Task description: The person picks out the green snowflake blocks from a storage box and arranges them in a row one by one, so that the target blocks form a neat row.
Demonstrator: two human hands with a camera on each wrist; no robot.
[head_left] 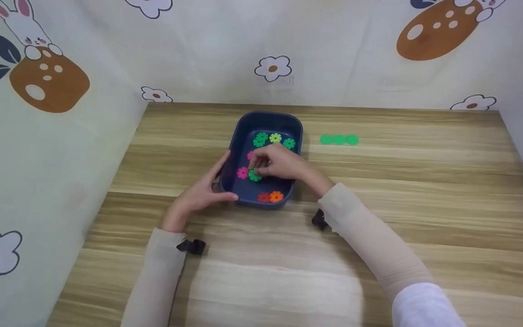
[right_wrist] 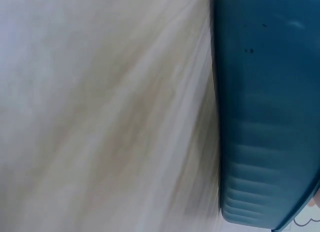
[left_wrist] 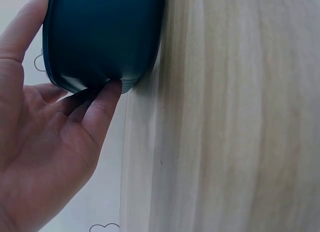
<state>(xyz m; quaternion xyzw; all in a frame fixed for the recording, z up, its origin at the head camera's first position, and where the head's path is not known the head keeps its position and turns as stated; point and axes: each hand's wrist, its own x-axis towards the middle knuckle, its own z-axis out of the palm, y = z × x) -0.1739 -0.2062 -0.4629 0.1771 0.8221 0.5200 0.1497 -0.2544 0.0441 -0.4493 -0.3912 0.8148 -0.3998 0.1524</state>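
A dark blue plastic tub (head_left: 298, 131) holds several small, notched, flower-shaped discs. My left hand (head_left: 202, 190) grips its near left side, thumb at the rim and fingers along the outer wall; in the left wrist view those fingers (left_wrist: 102, 109) press against the wall. Inside the tub, my right hand (head_left: 279, 161) reaches down with curled fingers and pinches a green disc (head_left: 254, 176). A pink disc (head_left: 242, 173) lies just left of it, with another pink disc (head_left: 250, 155) partly hidden behind the fingers. In the right wrist view the tub wall (right_wrist: 270, 117) hides most of this hand.
Green discs (head_left: 260, 139), a yellow disc (head_left: 275, 137) and another green disc (head_left: 289, 143) lie toward the tub's far end. A red disc (head_left: 263, 197) and an orange disc (head_left: 276, 196) lie at its near end. Right of the tub, three joined green discs (head_left: 339, 139) rest on the wooden table (head_left: 425, 181).
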